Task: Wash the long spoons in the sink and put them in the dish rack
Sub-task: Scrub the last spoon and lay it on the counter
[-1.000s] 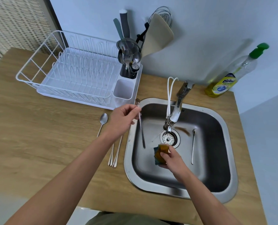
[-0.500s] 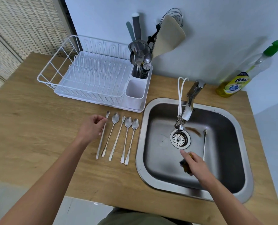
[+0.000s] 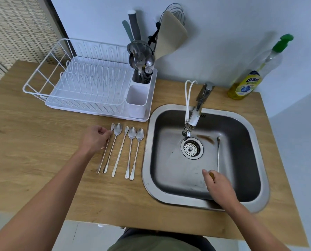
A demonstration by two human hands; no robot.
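A: We've got five long silver metal spoons (image 3: 123, 151) lying side by side on the light wooden desk (image 3: 42, 142), between the white wire dish rack (image 3: 78, 84) and the square steel sink (image 3: 203, 154).

B: Bowls point toward the rack, handles toward us. We see a sixth long steel spoon (image 3: 218, 153) lying in the basin, right of the round drain strainer (image 3: 191, 147).

A: Left hand (image 3: 95, 138)?

B: On the leftmost spoon of the row. Its fingers (image 3: 106, 132) are curled and pinch the shaft just below the bowl. We can't tell whether that spoon is lifted off the desk.

A: Right hand (image 3: 220, 187)?

B: Down in the sink near the front wall, fingers wrapped round an orange-yellow sponge (image 3: 212, 175), mostly hidden.

A: Around that?

B: We note the chrome tap (image 3: 196, 113) over the drain, and the rack's white plastic cutlery holder (image 3: 138, 102); its back compartment is packed with utensils, the front one we can't see into. A clear dish soap bottle with green pump (image 3: 256, 73) stands at the back right corner.
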